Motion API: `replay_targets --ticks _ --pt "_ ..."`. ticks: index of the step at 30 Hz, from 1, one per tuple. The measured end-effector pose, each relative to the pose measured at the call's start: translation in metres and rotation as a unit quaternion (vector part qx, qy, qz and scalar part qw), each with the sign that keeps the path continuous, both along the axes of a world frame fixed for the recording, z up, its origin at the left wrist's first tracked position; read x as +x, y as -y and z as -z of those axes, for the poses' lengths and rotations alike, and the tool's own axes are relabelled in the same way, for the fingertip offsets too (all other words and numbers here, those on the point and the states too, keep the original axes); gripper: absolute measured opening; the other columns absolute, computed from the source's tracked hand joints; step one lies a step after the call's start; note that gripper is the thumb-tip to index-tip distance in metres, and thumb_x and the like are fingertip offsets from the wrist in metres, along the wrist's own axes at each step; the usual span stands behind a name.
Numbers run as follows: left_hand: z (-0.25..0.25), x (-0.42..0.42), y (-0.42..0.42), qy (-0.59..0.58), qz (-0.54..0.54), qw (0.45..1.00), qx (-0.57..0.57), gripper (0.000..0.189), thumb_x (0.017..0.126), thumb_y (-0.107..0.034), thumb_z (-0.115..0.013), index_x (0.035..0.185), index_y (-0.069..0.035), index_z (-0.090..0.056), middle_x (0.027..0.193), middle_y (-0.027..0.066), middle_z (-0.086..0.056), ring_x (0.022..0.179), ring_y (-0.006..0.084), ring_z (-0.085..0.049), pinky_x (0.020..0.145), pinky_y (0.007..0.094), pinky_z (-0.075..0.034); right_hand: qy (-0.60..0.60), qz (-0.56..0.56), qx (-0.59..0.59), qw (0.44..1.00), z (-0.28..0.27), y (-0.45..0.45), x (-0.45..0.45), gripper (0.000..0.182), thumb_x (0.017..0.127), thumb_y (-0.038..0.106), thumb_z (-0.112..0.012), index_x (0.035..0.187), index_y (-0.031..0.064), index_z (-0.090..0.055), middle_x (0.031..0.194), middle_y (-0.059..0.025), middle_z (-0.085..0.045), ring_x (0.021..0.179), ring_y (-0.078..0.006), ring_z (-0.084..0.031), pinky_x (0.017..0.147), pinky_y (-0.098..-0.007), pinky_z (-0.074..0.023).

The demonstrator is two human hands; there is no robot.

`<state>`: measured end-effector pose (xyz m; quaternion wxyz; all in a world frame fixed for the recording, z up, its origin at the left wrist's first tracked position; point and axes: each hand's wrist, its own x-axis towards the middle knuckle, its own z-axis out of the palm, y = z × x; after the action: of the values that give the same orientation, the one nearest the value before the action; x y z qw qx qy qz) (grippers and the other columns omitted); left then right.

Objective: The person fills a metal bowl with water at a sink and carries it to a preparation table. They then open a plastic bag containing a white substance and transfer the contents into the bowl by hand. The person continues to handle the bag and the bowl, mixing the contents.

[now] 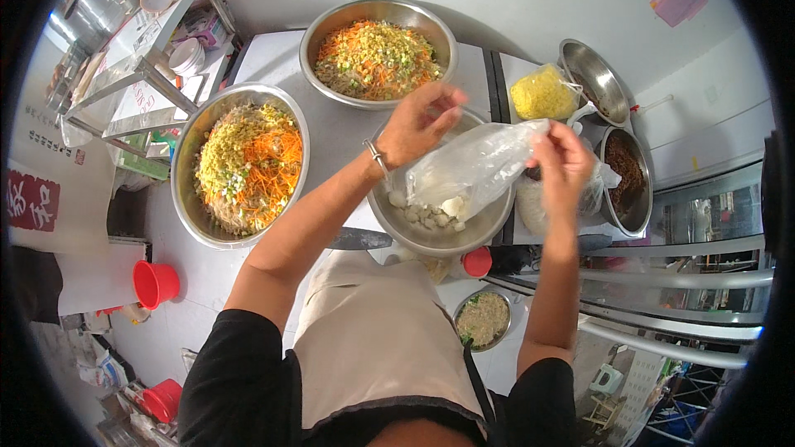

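Observation:
My right hand (560, 158) pinches one end of a clear plastic bag (475, 164), which slants down over a steel mixing bowl (490, 226). The bag's lower end lies inside the bowl, by several whitish lumps (428, 216) at its bottom. Above the bowl's far left side hovers my left hand (419, 121), wearing a bracelet at the wrist. Its fingers are bent and apart, with nothing seen in them. Behind stands a steel bowl (304, 53) of shredded carrot, chopped scallion and yellow bits. A similar filled bowl (180, 198) stands at the left.
To the right are a tied bag of yellow bits (545, 93), a tilted steel bowl (612, 90) and a bowl of brown crumbly food (624, 174). A metal shelf rack (146, 74) borders the left. Below are a bowl of mixed food (483, 320) and a red bucket (155, 285).

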<state>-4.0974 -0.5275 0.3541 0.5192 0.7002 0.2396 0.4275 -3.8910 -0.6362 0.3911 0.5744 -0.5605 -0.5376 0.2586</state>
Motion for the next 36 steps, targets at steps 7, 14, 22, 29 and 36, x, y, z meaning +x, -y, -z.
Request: replay_targets --ticks 7,14,22,29,36 --pt "0.067 -0.031 0.006 -0.066 0.081 0.991 -0.084 0.047 0.080 -0.012 -0.070 0.122 -0.007 -0.051 0.114 0.0075 -0.056 0.107 0.0183 -0.053 0.091 0.0342 -0.044 0.104 -0.032 -0.026 0.994 -0.034 -0.004 -0.011 0.011 0.082 0.006 -0.062 0.086 -0.0029 -0.066 0.068 -0.0010 -0.062 0.057 -0.0050 -0.056 0.051 -0.0212 -0.0449" --pt "0.019 0.018 0.020 0.011 0.062 0.998 0.003 0.038 0.084 -0.012 -0.065 0.117 0.000 -0.053 0.109 0.0075 -0.059 0.101 0.0169 -0.055 0.088 0.0315 -0.043 0.145 -0.111 0.050 0.982 -0.054 -0.030 -0.053 0.023 0.078 0.008 -0.064 0.100 0.0007 -0.062 0.076 -0.0127 -0.067 0.066 -0.0145 -0.064 0.062 -0.0282 -0.0503" --pt "0.088 -0.043 -0.006 -0.026 -0.101 0.982 -0.156 0.023 0.092 -0.021 -0.055 0.104 -0.002 -0.059 0.096 0.0022 -0.059 0.085 0.0119 -0.054 0.073 0.0279 -0.046 0.016 -0.036 -0.143 0.989 0.043 0.013 0.019 0.017 0.085 0.007 -0.059 0.101 0.0001 -0.062 0.078 -0.0049 -0.065 0.064 -0.0068 -0.057 0.051 -0.0218 -0.0475" --pt "0.058 -0.044 -0.015 0.036 -0.114 0.974 -0.192 0.030 0.093 -0.021 -0.055 0.115 -0.001 -0.054 0.110 0.0057 -0.057 0.095 0.0134 -0.052 0.082 0.0288 -0.044 -0.043 -0.077 -0.212 0.973 0.081 0.055 0.022 0.018 0.086 0.010 -0.058 0.100 -0.0006 -0.062 0.082 -0.0054 -0.064 0.066 -0.0073 -0.057 0.051 -0.0217 -0.0487" --pt "0.023 -0.017 0.009 -0.086 -0.073 0.988 -0.101 0.025 0.093 -0.016 -0.054 0.110 0.002 -0.056 0.100 0.0037 -0.059 0.087 0.0140 -0.052 0.079 0.0283 -0.044 -0.110 -0.122 -0.289 0.943 0.091 0.079 0.010 0.026 0.088 0.017 -0.058 0.106 -0.0013 -0.062 0.086 -0.0065 -0.065 0.073 -0.0097 -0.060 0.052 -0.0234 -0.0508"
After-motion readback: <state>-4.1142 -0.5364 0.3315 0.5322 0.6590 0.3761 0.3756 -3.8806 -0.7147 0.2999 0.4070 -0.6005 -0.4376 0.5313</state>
